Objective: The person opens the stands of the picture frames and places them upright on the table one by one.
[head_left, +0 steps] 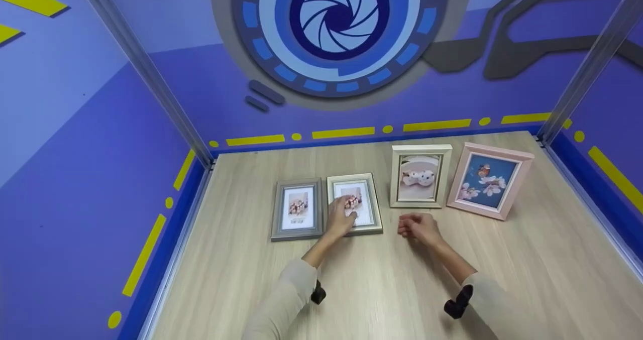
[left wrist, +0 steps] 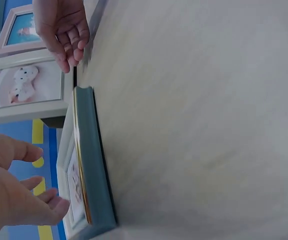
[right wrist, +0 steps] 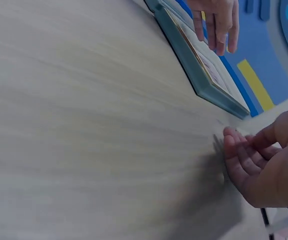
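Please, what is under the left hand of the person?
A light gold photo frame lies flat under the left hand, its picture facing up. In the head view, the hand covers part of the picture and the frame's lower left corner. Anything beneath the frame cannot be seen.

On my feed the tabletop (head_left: 371, 285) looks like smooth wood grain, softly shiny. I see a metallic sheen on the gold-toned frame (head_left: 367, 204) and a duller one on the grey frame (head_left: 298, 209). The cream frame (head_left: 421, 177) and pink frame (head_left: 490, 182) look smooth, painted wood or plastic, I can't tell which. The sleeves (head_left: 281, 300) are matt cloth, the corner posts (head_left: 145, 74) metal, the wall panels (head_left: 176, 74) smooth.
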The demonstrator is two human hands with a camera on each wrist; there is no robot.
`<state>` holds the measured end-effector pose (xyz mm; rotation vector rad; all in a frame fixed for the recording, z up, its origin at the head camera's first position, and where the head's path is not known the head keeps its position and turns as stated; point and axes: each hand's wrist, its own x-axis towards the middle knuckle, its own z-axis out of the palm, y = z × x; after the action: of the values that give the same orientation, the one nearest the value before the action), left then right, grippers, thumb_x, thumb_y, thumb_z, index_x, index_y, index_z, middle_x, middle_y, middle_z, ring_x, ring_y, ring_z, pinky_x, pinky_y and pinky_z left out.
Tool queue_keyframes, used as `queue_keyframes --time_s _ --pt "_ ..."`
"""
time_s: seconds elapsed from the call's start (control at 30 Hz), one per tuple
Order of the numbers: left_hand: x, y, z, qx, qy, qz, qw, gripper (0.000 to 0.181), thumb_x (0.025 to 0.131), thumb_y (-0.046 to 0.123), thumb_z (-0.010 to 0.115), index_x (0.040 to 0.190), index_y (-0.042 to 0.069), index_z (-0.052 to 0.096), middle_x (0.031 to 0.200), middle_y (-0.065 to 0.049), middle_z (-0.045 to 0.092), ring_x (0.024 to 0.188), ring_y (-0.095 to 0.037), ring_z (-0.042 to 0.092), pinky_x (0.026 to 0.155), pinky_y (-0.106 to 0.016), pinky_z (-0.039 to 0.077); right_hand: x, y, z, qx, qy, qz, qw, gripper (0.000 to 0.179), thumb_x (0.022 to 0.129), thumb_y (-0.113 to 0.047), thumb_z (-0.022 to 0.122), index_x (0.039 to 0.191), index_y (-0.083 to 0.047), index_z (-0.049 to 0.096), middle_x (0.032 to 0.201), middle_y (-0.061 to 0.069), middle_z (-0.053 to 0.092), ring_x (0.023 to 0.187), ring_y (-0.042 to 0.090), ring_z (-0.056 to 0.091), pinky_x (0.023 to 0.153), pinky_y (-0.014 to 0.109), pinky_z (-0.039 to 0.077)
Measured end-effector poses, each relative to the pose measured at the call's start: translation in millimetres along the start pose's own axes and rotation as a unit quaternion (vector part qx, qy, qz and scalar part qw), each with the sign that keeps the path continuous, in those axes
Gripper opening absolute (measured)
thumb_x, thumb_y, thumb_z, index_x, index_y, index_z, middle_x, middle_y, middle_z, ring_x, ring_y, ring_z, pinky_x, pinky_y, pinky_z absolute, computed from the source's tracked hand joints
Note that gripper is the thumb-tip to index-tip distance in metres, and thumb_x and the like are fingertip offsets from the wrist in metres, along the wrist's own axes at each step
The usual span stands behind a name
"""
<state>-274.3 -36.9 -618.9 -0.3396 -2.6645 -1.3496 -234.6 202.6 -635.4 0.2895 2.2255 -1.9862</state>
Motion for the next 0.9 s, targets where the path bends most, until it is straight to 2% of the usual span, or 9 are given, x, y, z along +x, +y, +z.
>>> queue_keyframes --time_s 0.17,0.27,0.37,0.47,0.57,0.63,0.77,0.9 --pt "-6.1 -11.3 -10.5 -0.009 0.023 -0.067 0.9974 0.05 0.082 -0.001 0.066 0.131 -0.007 0.056 0.14 -0.029 0.052 0.135 -0.047 0.048 0.117 -0.056 0.038 9.5 0.8 30.0 -0.034 -0.027 -0.037 0.9984 0.027 0.099 0.005 0.052 0.119 0.021 0.061 0.1 0.027 0.072 0.079 0.015 0.072 0.07 0.023 0.062" --pt "-9.7 -11.8 -14.3 -0.035 0.012 -0.097 0.9946 0.055 0.084 0.001 0.066 0.137 -0.008 0.051 0.146 -0.031 0.047 0.138 -0.049 0.044 0.119 -0.058 0.036 14.9 1.9 41.9 -0.076 -0.02 -0.061 0.9951 0.028 0.098 0.005 0.054 0.121 0.02 0.061 0.109 0.032 0.07 0.086 0.018 0.071 0.073 0.02 0.06" --pt "-12.6 -11.3 -17.1 -0.065 -0.012 -0.115 0.9911 0.061 0.087 0.003 0.066 0.143 -0.009 0.045 0.15 -0.033 0.044 0.141 -0.05 0.041 0.12 -0.059 0.034 19.0 3.0 49.7 -0.133 -0.001 -0.088 0.9871 0.03 0.097 0.003 0.057 0.123 0.018 0.063 0.113 0.031 0.071 0.088 0.018 0.069 0.075 0.017 0.055" --pt "-14.2 -13.0 -18.3 -0.085 -0.025 -0.128 0.9878 0.065 0.087 0.003 0.064 0.146 -0.011 0.04 0.151 -0.035 0.042 0.142 -0.051 0.04 0.121 -0.059 0.033 21.0 3.7 54.6 -0.155 0.005 -0.116 0.981 0.031 0.096 -0.001 0.06 0.121 0.016 0.065 0.1 0.024 0.073 0.078 0.013 0.063 0.065 0.017 0.051" --pt "-16.1 -15.3 -17.2 -0.096 -0.027 -0.139 0.9853 0.067 0.087 0.001 0.063 0.147 -0.012 0.037 0.151 -0.036 0.04 0.143 -0.052 0.038 0.121 -0.06 0.032 20.4 5.7 55.8 -0.126 -0.021 -0.157 0.9793 0.029 0.094 0.0 0.06 0.116 0.018 0.064 0.083 0.012 0.067 0.063 0.007 0.056 0.05 0.018 0.046" --pt "-16.8 -16.3 -16.3 -0.106 -0.026 -0.148 0.983 0.068 0.087 0.0 0.063 0.148 -0.011 0.035 0.152 -0.037 0.039 0.143 -0.052 0.038 0.121 -0.06 0.031 20.2 6.8 55.5 -0.106 -0.037 -0.176 0.978 0.03 0.092 0.0 0.061 0.115 0.019 0.063 0.077 0.006 0.063 0.058 0.005 0.052 0.044 0.017 0.043" --pt "-15.9 -15.7 -14.5 -0.131 -0.012 -0.157 0.9789 0.068 0.087 0.0 0.062 0.149 -0.009 0.035 0.152 -0.035 0.039 0.14 -0.051 0.042 0.119 -0.06 0.035 23.1 6.8 55.1 -0.106 -0.045 -0.175 0.9778 0.036 0.091 0.002 0.062 0.123 0.018 0.062 0.076 0.005 0.063 0.054 0.001 0.05 0.043 0.015 0.04" --pt "-11.6 -11.8 -10.8 -0.154 0.002 -0.159 0.9753 0.069 0.087 -0.001 0.062 0.149 -0.009 0.033 0.153 -0.035 0.038 0.144 -0.05 0.036 0.122 -0.06 0.03 20.4 -1.1 54.8 -0.118 -0.041 -0.138 0.9825 0.044 0.092 0.005 0.062 0.135 0.016 0.055 0.076 0.018 0.064 0.048 0.0 0.045 0.043 0.012 0.036"
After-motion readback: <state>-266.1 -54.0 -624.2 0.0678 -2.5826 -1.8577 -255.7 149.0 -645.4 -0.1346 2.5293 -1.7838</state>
